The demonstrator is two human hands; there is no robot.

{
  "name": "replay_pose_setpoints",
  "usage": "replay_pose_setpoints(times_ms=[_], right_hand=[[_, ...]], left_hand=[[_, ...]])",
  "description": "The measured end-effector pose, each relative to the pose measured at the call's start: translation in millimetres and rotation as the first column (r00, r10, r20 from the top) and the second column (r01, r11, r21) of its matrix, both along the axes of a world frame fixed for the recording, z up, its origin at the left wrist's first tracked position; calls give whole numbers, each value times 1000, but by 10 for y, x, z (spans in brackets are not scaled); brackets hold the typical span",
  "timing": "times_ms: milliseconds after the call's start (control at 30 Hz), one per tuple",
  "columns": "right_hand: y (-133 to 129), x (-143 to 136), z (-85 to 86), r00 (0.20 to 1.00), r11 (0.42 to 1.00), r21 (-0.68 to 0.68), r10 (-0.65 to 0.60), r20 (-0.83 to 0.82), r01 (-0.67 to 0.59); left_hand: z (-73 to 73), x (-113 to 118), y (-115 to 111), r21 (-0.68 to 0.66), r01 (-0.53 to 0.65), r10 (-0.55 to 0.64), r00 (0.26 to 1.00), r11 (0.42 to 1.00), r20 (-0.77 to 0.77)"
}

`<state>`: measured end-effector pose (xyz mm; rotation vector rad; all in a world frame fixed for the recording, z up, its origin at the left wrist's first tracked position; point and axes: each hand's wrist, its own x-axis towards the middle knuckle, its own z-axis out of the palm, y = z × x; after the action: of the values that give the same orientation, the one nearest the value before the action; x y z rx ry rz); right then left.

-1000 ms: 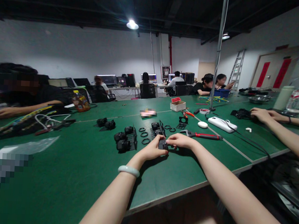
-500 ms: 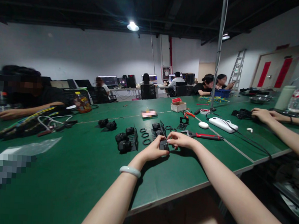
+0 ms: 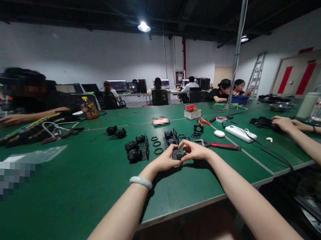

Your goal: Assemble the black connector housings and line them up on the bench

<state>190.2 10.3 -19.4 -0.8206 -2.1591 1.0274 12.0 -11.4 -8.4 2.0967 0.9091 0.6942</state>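
Between my two hands, just above the green table [image 3: 91, 188], is a small black bracket-like part [image 3: 176, 155]. My left hand [image 3: 167, 158] grips it from the left, thumb below and fingers behind. My right hand [image 3: 192, 151] is curled against its right side, fingertips at the part; whatever lies under them is hidden. Black rings [image 3: 158, 151] lie left of my hands. Further left stand black fittings on a bracket [image 3: 135, 154], and more fittings [image 3: 169, 135] sit just behind my hands. An upright black plate with a round hole [image 3: 198, 129] stands beyond my right hand.
A wrench with a red-black handle [image 3: 224, 146] lies right of my hands, near a white power strip [image 3: 240, 134]. Behind are a small box [image 3: 192, 113] and a metal pole [image 3: 236, 59]. A co-worker's hands [image 3: 284, 124] rest at right; another person leans over wires [image 3: 34, 130] at left.
My right hand's fingers have closed in around the black part, its thumb now lower against the side. My left hand keeps its hold. The view has shifted slightly.
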Motion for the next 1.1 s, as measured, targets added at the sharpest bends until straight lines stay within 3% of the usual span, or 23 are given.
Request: replay_pose_setpoints(times_ms=[433, 1100], right_hand=[[-12, -3, -2, 1000, 1000, 18, 0, 15, 0], [8, 0, -5, 1000, 998, -60, 4, 5, -4]], left_hand=[[-12, -10, 11, 40, -37, 39, 998, 998, -40], [-18, -15, 15, 38, -45, 47, 998, 998, -50]])
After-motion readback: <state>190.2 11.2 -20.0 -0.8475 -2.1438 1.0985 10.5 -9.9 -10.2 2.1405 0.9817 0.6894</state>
